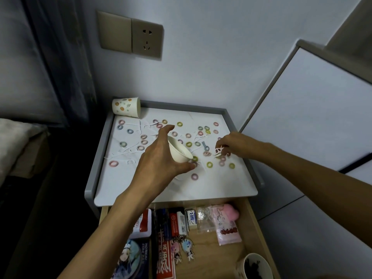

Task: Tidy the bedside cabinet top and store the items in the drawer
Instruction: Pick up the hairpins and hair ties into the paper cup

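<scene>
Many small coloured hair rings (130, 131) and white floss picks (141, 125) lie scattered over the white cabinet top (201, 186). My left hand (159, 158) grips a white paper cup (178, 151), tilted with its mouth facing right, just above the top's middle. My right hand (233, 144) hovers at the right side and pinches a few white floss picks (218, 151) between its fingertips. Below the top, the wooden drawer (255, 234) is pulled open.
A second, patterned paper cup (126, 107) lies on its side at the back left corner. The drawer holds a red tin (144, 222), boxes, anime keychains (184, 248), plastic bags (225, 224) and a dark-filled cup (254, 266). A wall socket (147, 40) is above; a white panel (302, 109) stands to the right.
</scene>
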{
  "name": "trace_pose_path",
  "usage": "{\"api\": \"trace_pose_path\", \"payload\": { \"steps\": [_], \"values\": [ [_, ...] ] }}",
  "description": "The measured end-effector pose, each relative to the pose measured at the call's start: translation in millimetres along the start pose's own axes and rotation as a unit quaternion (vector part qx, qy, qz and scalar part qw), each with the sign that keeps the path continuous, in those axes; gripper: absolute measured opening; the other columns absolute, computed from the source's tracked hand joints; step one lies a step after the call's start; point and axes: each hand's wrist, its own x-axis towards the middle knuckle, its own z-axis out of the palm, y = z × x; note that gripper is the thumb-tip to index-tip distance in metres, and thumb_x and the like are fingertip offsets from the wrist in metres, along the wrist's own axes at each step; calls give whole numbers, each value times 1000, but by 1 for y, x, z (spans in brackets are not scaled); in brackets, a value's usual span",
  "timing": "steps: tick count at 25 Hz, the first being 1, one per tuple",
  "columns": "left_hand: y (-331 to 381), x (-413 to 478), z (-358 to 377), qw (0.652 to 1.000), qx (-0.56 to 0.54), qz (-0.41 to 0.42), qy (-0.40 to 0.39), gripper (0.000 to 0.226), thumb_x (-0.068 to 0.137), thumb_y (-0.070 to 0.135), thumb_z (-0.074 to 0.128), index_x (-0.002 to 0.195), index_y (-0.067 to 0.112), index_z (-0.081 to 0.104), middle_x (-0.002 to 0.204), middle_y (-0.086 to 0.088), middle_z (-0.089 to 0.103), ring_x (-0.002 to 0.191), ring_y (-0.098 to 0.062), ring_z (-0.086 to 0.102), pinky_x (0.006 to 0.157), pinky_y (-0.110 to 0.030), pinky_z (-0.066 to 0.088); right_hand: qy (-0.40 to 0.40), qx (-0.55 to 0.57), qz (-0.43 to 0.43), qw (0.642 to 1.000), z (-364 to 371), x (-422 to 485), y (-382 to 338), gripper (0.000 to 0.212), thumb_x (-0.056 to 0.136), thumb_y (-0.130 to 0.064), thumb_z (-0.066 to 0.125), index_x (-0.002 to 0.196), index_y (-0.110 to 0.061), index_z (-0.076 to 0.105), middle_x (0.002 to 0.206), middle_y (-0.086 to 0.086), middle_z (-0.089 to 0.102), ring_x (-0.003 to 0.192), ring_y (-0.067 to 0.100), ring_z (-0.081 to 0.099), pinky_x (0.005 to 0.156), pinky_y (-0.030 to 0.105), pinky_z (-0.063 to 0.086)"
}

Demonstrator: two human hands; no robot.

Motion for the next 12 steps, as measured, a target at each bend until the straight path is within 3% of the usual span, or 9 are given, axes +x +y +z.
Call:
{"api": "trace_pose_path", "payload": {
  "steps": [6,10,12],
  "values": [
    [1,-1,0,1000,-2,2,-1,102,65,39,88,146,34,26,138,5,51,117,-18,50,81,-25,37,16,26,28,999,0,-2,-6,26,94,-18,61,118,-9,65,101,7,71,70,8,61,80,29,55],
    [0,0,0,1000,-5,0,-2,102,65,40,87,146,34,25,138,5,51,117,-18,50,81,-25,36,94,146,50,984,-18,-6,-17,28,91,-18,65,117,-7,69,108,8,72,87,13,67,85,27,52],
    [-1,0,-1,1000,-2,1,-2,103,65,41,87,146,34,25,140,5,50,119,-18,50,81,-25,36,115,217,20,969,-39,-11,-32,28,90,-18,66,116,-9,69,98,3,74,79,4,65,78,24,52]
  ]
}}
